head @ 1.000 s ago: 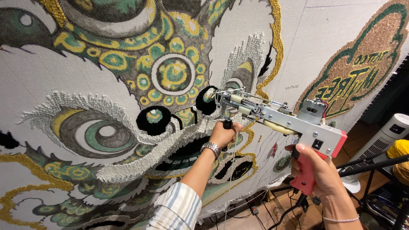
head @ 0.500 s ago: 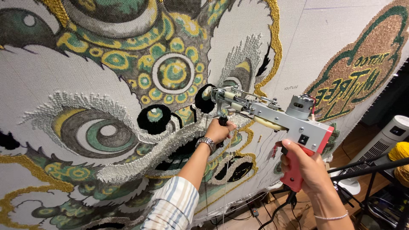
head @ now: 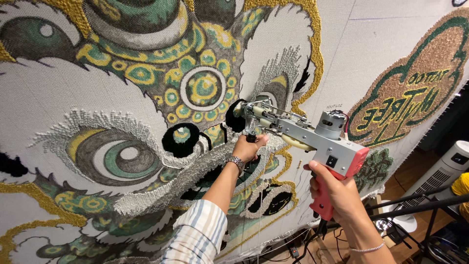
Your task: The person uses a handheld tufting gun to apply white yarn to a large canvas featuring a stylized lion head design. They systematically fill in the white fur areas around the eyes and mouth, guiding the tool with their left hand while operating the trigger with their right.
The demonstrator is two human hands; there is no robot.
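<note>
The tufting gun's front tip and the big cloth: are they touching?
Touching. The head view shows the tufting gun with its tip pressed into the cloth at a black tufted patch, no gap visible.

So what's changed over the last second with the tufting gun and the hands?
The tufting gun has slid left along the stretched cloth, its tip now at the black patch beside the yellow-green ringed circle. Both hands went with it. Nothing was picked up or let go: the left hand still grips the front handle under the nose, and the right hand still holds the pink rear grip.
</note>
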